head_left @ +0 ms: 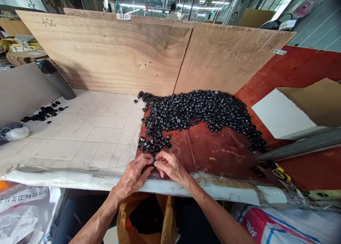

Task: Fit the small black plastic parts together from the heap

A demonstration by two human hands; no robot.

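At the table's front edge, my left hand (135, 174) and my right hand (170, 166) meet, fingertips pinched together. Between them a small round black plastic part (153, 162) just shows; the fingers hide most of it. Right beyond my fingers lie several loose black parts (154, 143), short and ring-like or cap-like. Farther back, these run into a long heap of the same parts (197, 109) that spreads to the right along the board.
A plywood board (119, 52) stands behind the table. At left are a dark bottle (57, 79) and scattered black pieces (44, 113). On the right are an open carton (285, 112), a metal bar (306, 144) and yellow-handled scissors (281, 173). Below the edge hangs an open brown bag (125, 215).
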